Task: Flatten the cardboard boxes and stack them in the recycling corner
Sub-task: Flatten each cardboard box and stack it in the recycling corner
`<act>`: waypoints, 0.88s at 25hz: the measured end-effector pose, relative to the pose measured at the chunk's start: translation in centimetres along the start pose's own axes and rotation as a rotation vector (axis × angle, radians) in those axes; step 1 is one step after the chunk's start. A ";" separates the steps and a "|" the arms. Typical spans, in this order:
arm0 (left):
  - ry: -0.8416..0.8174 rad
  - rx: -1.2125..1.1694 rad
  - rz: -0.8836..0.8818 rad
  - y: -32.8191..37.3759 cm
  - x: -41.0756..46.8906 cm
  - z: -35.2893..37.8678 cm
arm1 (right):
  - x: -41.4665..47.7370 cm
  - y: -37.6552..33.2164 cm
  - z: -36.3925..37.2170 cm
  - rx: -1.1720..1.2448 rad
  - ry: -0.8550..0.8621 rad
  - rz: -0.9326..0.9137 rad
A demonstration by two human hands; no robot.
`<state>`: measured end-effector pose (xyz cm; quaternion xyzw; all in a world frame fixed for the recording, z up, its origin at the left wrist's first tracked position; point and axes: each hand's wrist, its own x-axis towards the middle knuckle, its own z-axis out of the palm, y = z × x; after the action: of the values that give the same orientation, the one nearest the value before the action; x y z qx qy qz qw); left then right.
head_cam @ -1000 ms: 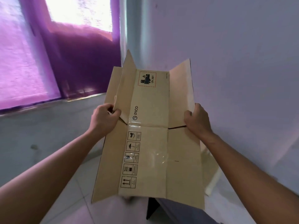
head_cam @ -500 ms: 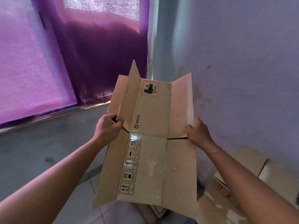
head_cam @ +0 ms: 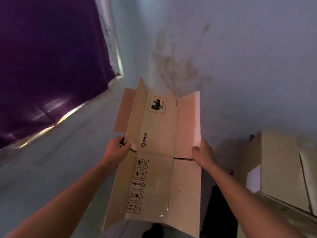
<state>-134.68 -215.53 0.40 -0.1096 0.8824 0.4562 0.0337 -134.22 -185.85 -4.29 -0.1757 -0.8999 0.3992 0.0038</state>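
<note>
- Now the carrying step seems to be in hand: the flattened box (head_cam: 159, 152), flaps splayed, is held in the air to the left of the cardboard stack (head_cam: 281, 169), not touching it.
- The left hand (head_cam: 116, 150) grips the box's left edge at the flap fold, fingers curled round it. The right hand (head_cam: 204, 153) grips the right edge likewise.
- Next, by my judgement, the box needs swinging right over that stack, lowering flat with edges squared, and releasing from both hands.

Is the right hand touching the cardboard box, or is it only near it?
Touching. The head view shows the right hand gripping the cardboard box at its right edge, with the thumb on the front face.
</note>
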 end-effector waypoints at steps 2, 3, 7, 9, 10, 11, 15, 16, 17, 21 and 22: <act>-0.067 -0.003 -0.089 -2.2 3.7 2.9 | 2.6 2.5 2.6 0.018 -0.015 0.083; -0.098 -0.007 -0.128 -3.4 5.4 4.3 | 3.6 3.8 4.0 0.013 -0.022 0.136; -0.185 0.031 -0.256 -8.8 12.1 10.1 | 6.8 10.4 9.6 0.021 -0.038 0.393; -0.223 0.057 -0.321 -12.4 15.4 13.6 | 8.4 14.5 12.8 0.027 -0.077 0.522; -0.242 0.049 -0.365 -13.9 16.9 15.1 | 9.0 16.5 14.3 0.026 -0.083 0.573; -0.264 0.037 -0.420 -16.1 18.5 17.0 | 9.6 18.6 16.0 0.031 -0.085 0.624; -0.332 0.018 -0.557 -25.1 24.7 25.5 | 13.3 27.4 23.6 0.043 -0.089 0.749; -0.329 0.019 -0.557 -27.0 26.1 27.5 | 14.3 29.5 25.5 0.053 -0.089 0.766; -0.327 0.017 -0.550 -29.0 27.5 29.5 | 15.4 31.6 27.5 0.064 -0.091 0.777; -0.346 0.013 -0.527 -36.9 32.6 37.2 | 19.8 39.8 34.6 0.059 -0.084 0.777; -0.352 0.014 -0.533 -38.9 33.7 38.9 | 20.7 41.6 36.0 0.064 -0.087 0.773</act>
<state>-160.32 -211.14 -58.60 -0.2560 0.8065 0.4374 0.3047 -145.90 -179.32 -61.55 -0.4843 -0.7538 0.4062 -0.1797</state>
